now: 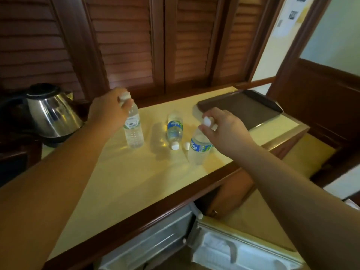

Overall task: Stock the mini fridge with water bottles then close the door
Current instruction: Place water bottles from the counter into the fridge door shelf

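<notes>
Three clear water bottles with white caps are on the cream counter (120, 178). My left hand (108, 111) grips the neck of the upright left bottle (133, 131). My right hand (224, 127) grips the cap end of the right bottle (199, 149), which stands on the counter and leans. Between them the third bottle (174, 130) lies on its side, cap towards me. A small white piece (187, 146) rests beside that cap. Below the counter the mini fridge (152, 244) stands with its door (239, 250) swung open.
A steel electric kettle (51, 115) sits at the counter's left end. A dark brown tray (241, 108) lies at the back right. Louvred wooden doors rise behind the counter. A wooden cabinet door (231, 191) hangs open under the counter edge.
</notes>
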`<control>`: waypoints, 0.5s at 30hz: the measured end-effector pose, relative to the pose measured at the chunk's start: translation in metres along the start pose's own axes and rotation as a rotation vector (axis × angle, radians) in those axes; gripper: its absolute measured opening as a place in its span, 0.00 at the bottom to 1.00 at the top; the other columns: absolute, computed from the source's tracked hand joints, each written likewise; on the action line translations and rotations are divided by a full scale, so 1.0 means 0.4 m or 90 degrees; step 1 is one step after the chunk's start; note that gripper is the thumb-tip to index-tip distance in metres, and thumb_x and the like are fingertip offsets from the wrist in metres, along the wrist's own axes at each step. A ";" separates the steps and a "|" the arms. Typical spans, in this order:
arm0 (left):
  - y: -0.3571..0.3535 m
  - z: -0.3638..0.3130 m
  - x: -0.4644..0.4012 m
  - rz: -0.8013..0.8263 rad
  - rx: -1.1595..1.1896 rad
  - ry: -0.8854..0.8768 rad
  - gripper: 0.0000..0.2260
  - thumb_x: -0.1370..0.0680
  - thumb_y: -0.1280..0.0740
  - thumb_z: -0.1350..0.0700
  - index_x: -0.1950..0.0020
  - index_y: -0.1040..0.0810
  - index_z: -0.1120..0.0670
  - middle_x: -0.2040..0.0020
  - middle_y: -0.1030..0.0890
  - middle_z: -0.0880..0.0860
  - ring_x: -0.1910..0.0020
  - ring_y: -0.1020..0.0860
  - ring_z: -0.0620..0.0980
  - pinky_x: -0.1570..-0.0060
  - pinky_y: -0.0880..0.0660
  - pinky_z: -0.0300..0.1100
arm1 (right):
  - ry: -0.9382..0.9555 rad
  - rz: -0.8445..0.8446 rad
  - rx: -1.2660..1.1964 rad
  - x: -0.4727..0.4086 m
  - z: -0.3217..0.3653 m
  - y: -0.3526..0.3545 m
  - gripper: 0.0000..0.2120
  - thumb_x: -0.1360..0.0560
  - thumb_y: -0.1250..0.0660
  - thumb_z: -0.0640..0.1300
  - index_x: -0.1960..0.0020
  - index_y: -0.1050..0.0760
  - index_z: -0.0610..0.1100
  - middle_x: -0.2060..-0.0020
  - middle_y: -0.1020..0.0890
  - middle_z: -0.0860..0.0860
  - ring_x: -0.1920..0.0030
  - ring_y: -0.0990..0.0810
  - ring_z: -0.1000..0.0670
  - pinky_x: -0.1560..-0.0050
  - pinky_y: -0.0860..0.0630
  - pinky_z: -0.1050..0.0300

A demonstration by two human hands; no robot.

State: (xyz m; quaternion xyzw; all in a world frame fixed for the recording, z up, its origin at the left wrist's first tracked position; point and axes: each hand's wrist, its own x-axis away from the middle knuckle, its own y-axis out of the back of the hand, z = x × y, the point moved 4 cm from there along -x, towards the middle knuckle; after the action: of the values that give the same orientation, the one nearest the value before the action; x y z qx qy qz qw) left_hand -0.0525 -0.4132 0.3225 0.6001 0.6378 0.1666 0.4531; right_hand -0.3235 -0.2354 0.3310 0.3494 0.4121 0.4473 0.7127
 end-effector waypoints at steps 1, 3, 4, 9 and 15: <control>0.002 -0.003 0.012 -0.019 0.009 -0.003 0.16 0.21 0.31 0.43 0.36 0.21 0.47 0.43 0.15 0.52 0.43 0.18 0.57 0.47 0.26 0.47 | 0.012 -0.013 0.000 0.021 -0.003 0.006 0.14 0.19 0.32 0.55 0.35 0.26 0.53 0.48 0.24 0.54 0.58 0.23 0.56 0.59 0.27 0.63; 0.013 -0.029 0.058 -0.044 0.031 -0.011 0.15 0.23 0.27 0.42 0.41 0.20 0.49 0.48 0.16 0.50 0.49 0.18 0.52 0.52 0.28 0.45 | 0.042 -0.052 0.000 0.076 -0.012 0.015 0.13 0.20 0.31 0.54 0.37 0.24 0.51 0.50 0.26 0.54 0.59 0.23 0.56 0.58 0.25 0.61; 0.020 -0.041 0.094 -0.052 0.047 -0.013 0.15 0.24 0.26 0.42 0.43 0.20 0.48 0.49 0.16 0.49 0.50 0.18 0.51 0.53 0.27 0.44 | 0.053 -0.073 -0.004 0.111 -0.020 0.017 0.13 0.20 0.30 0.53 0.38 0.24 0.51 0.50 0.26 0.55 0.60 0.23 0.55 0.58 0.24 0.60; 0.087 -0.111 0.360 -0.102 0.086 -0.070 0.15 0.21 0.29 0.43 0.38 0.20 0.49 0.44 0.16 0.49 0.45 0.18 0.50 0.52 0.20 0.49 | 0.049 -0.215 -0.063 0.322 -0.075 0.076 0.14 0.19 0.31 0.53 0.38 0.22 0.46 0.52 0.25 0.53 0.60 0.25 0.55 0.60 0.26 0.60; 0.132 -0.276 0.733 -0.113 0.093 -0.167 0.14 0.22 0.26 0.47 0.41 0.17 0.53 0.49 0.16 0.45 0.54 0.18 0.44 0.56 0.21 0.40 | 0.014 -0.209 -0.115 0.624 -0.176 0.139 0.12 0.21 0.29 0.51 0.42 0.20 0.46 0.54 0.24 0.53 0.60 0.22 0.54 0.62 0.24 0.55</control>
State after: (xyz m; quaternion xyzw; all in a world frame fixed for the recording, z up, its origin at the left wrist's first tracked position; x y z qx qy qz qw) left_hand -0.0677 -0.0961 0.3105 0.5894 0.6342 -0.0007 0.5004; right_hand -0.3412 0.0243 0.2812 0.2070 0.4295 0.3643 0.7999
